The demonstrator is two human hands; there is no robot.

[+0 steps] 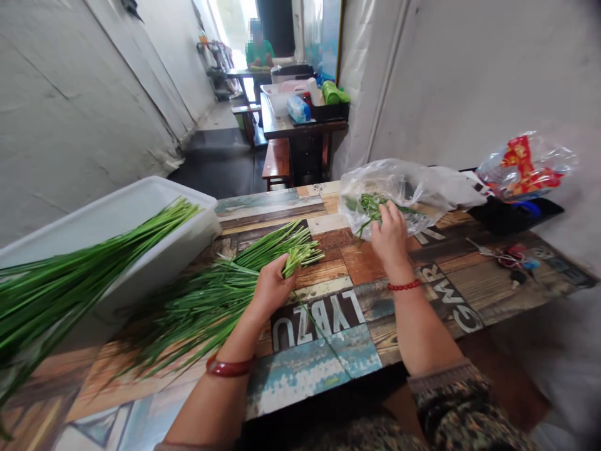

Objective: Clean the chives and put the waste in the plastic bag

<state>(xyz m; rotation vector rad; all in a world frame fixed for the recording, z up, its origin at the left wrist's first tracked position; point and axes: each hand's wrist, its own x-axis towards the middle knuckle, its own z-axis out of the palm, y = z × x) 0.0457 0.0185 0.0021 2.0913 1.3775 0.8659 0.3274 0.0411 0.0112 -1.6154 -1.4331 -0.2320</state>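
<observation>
Green stalks (220,294) lie in one loose heap on the surface (328,351), long axis running from lower left up to the cut ends, which the left hand (272,285) clasps. The right hand (389,235), farther right, pinches trimmings at the mouth of one plastic bag (399,188). A second bundle (84,269) rests across one white tub (117,213).
</observation>
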